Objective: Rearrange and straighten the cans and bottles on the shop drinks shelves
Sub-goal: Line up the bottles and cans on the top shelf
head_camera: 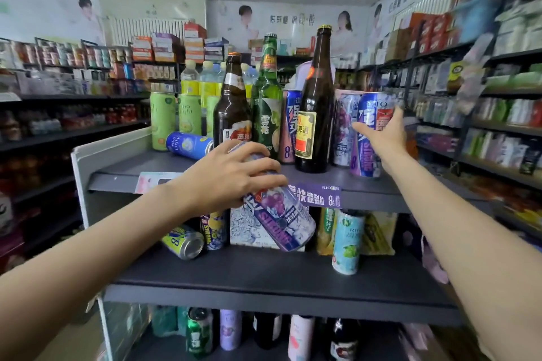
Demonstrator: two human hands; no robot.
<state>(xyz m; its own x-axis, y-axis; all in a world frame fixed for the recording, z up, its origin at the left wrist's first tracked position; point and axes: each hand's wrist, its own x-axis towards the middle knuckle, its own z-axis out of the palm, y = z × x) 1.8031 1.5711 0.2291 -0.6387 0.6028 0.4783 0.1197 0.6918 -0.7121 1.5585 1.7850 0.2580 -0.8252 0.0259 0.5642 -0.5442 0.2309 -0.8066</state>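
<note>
My left hand (231, 177) grips a purple can (281, 220) by its top and holds it tilted in the air in front of the top shelf (366, 193). My right hand (384, 133) grips a blue-and-purple can (371, 132) that stands upright at the right end of that shelf. Between my hands stand a dark brown bottle (315, 114), a green bottle (267, 105) and another brown bottle (231, 105). A blue can (187, 145) lies on its side at the left of the top shelf.
Light green cans (162, 120) stand at the back left. On the middle shelf (264, 275) a yellow-and-blue can (183, 242) lies on its side and a pale blue can (347, 243) leans. More cans stand on the bottom shelf. Stocked shop shelves run along both sides.
</note>
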